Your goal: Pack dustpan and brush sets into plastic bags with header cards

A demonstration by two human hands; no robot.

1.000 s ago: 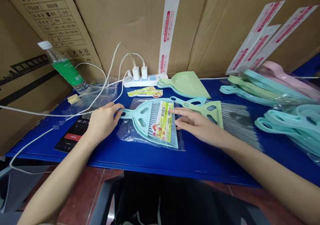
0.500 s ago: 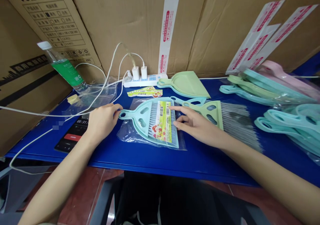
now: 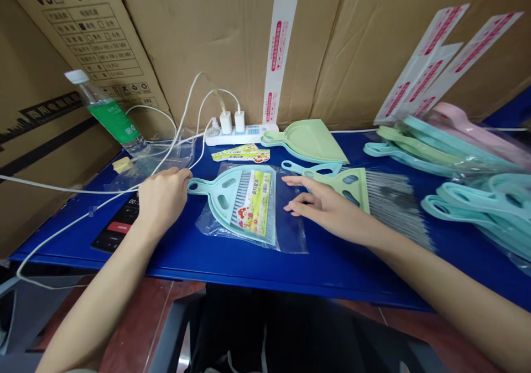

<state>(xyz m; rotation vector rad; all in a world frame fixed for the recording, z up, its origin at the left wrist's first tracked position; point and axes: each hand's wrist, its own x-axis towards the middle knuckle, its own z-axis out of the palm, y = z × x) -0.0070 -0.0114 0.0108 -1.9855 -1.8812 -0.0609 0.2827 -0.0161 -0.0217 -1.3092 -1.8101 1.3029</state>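
Observation:
My left hand (image 3: pixel 164 198) is closed on the handle end of a light blue dustpan and brush set (image 3: pixel 222 198). A yellow printed card (image 3: pixel 259 202) lies over the grey bristles. Part of a clear plastic bag (image 3: pixel 290 234) spreads under the set and past its right edge. My right hand (image 3: pixel 315 201) hovers to the right over the bag with fingers apart, touching neither dustpan nor card. Just behind it are a green dustpan or brush head (image 3: pixel 354 185) and long grey bristles (image 3: pixel 398 207).
A green dustpan (image 3: pixel 317 140), more yellow cards (image 3: pixel 243 153) and a power strip (image 3: pixel 249 132) line the back. Bagged sets (image 3: pixel 489 196) pile up at the right. Phone (image 3: pixel 116 229), bottle (image 3: pixel 114 119) and white cables are at the left; cardboard boxes (image 3: pixel 232 35) stand behind.
The blue set with its card has slid left along with my left hand, leaving more of the bag bare at its right. My right fingers no longer touch the set.

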